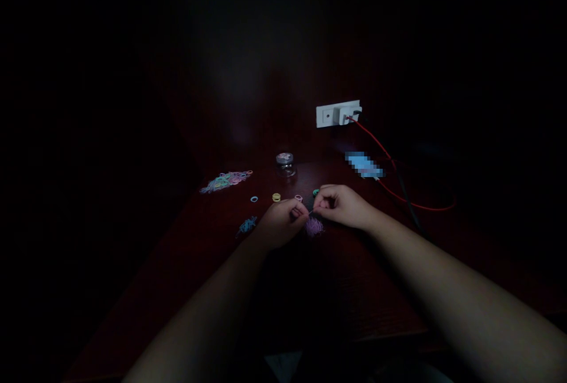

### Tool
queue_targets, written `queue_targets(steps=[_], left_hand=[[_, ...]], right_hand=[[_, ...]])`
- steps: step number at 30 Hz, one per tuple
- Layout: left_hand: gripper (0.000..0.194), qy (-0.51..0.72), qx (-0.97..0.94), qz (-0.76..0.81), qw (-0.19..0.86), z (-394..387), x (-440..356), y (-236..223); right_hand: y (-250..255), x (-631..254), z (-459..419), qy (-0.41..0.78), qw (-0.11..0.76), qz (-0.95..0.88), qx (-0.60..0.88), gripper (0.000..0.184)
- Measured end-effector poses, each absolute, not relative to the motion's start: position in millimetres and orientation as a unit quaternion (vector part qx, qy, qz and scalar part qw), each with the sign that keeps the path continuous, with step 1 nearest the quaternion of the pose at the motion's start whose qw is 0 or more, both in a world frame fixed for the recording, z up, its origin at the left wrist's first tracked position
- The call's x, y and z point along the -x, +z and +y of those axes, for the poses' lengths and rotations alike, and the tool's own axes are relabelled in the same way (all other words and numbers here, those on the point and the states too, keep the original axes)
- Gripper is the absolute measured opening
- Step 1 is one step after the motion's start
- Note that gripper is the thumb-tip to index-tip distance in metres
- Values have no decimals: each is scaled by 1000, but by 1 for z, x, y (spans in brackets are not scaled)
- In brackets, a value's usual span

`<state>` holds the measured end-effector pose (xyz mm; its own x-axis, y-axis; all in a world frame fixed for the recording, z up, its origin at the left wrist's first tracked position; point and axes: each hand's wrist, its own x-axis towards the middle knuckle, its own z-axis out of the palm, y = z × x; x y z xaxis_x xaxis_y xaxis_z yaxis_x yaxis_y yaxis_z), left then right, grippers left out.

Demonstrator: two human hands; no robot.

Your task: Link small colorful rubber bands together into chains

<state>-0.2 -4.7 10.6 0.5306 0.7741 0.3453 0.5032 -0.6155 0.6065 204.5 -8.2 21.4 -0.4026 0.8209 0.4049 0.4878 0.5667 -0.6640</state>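
My left hand (282,222) and my right hand (344,205) meet over the table, fingertips pinched. Between them a thin, pale rubber band (311,211) is held at both ends; its colour is hard to make out. Just below lies a pile of purple rubber bands (314,227). To the left of my left hand is a small heap of blue rubber bands (247,225). Behind my hands, in a row, are a blue ring-shaped band (254,199), yellow bands (276,197), a pink band (298,198) and a green band (316,192), partly covered by my right hand.
A mixed pile of coloured bands (227,181) lies at the back left of the dark red table (354,288). Near the wall stands a small clear round container (284,161). At the right, a blurred phone-like object (364,164) connects by red cable (401,199) to a wall socket (326,116).
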Motion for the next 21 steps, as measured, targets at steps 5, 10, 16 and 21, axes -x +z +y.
queue_targets(steps=[5,10,16,21], left_hand=[[8,304,-844,376,231,-5,1,11],[8,305,-841,384,230,-4,2,11],[9,304,-837,392,229,-4,2,11],[9,312,-838,391,216,-4,3,11]], right_hand=[[22,-203,-10,247,368,-802,400,7],[22,-202,-12,281,357,-802,388,7],[23,-202,-13,276,350,-808,384,7],[23,-202,-13,275,363,-804,382,7]])
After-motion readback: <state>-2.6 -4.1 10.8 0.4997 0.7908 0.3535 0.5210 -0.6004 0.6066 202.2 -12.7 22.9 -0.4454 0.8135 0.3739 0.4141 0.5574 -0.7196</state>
